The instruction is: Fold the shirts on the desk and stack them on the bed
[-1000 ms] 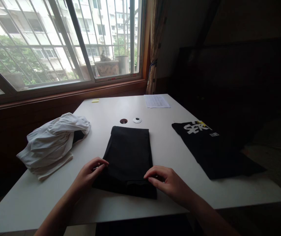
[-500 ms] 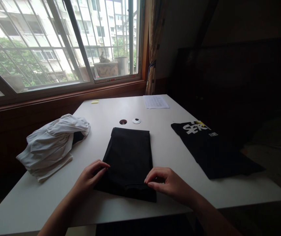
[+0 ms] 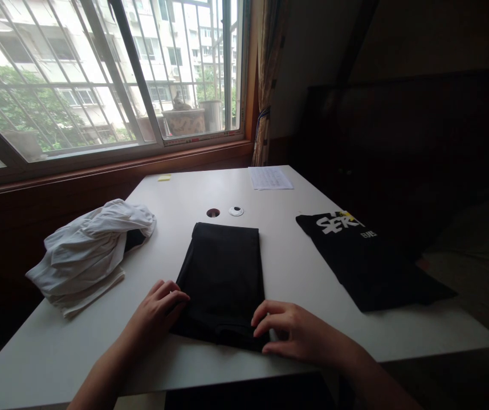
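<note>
Centrally, the folded black cloth garment [image 3: 223, 273] was laid flat on the white table [image 3: 202, 367], between the crumpled white cloth [image 3: 86, 247] and the black printed shirt [image 3: 368, 265]. Its left edge was touched by the left hand's [image 3: 157, 313] bent fingers; its near right corner was bracketed by the right hand's [image 3: 293, 333] parted fingers, though whether either grasped it could not be told.

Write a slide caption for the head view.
Left hand and right hand at either side of folded black cloth on a white table.

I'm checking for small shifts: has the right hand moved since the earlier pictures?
Yes, slightly: the right hand has shifted toward the near edge of the table, farther from the white round cover.
</note>
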A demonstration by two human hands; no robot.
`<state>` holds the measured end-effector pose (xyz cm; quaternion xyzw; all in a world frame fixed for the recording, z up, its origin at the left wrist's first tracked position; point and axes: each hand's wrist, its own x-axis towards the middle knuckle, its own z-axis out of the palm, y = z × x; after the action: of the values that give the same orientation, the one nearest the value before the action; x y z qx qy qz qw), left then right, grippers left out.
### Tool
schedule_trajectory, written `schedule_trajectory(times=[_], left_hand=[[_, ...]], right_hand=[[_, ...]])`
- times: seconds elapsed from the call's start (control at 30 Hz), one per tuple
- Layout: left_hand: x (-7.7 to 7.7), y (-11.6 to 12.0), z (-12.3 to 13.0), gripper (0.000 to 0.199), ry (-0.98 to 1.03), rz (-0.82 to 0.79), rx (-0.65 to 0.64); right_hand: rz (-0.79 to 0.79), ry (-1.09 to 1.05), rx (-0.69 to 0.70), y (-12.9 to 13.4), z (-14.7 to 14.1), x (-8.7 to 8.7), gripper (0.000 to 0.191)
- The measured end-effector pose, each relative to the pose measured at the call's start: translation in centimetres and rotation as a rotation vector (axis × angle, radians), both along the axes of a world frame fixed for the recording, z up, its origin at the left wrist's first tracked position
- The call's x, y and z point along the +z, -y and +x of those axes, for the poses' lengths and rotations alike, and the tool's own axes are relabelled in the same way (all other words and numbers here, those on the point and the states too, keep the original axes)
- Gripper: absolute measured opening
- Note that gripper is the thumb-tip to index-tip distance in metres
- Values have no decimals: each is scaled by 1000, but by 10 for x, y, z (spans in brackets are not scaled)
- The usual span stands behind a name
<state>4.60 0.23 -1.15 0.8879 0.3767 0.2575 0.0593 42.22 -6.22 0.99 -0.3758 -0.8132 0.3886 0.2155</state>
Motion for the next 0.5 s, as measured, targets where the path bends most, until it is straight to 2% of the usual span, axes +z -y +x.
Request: schedule_trajectory(times=[0.13, 0.27, 0.37, 0.5], left_hand=[[12, 9, -1, 26, -108, 70, -83], [28, 23, 0, 44, -193, 17, -184], [36, 32, -4, 61, -249, -44, -187], [39, 33, -21, 86, -325, -81, -140]], right_hand=[[98, 41, 26, 5, 5, -1, 48], [244, 122, 20, 8, 7, -3, 42], [433, 219, -10, 8, 6, -6, 39], [641, 351, -30, 7, 4, -6, 45]])
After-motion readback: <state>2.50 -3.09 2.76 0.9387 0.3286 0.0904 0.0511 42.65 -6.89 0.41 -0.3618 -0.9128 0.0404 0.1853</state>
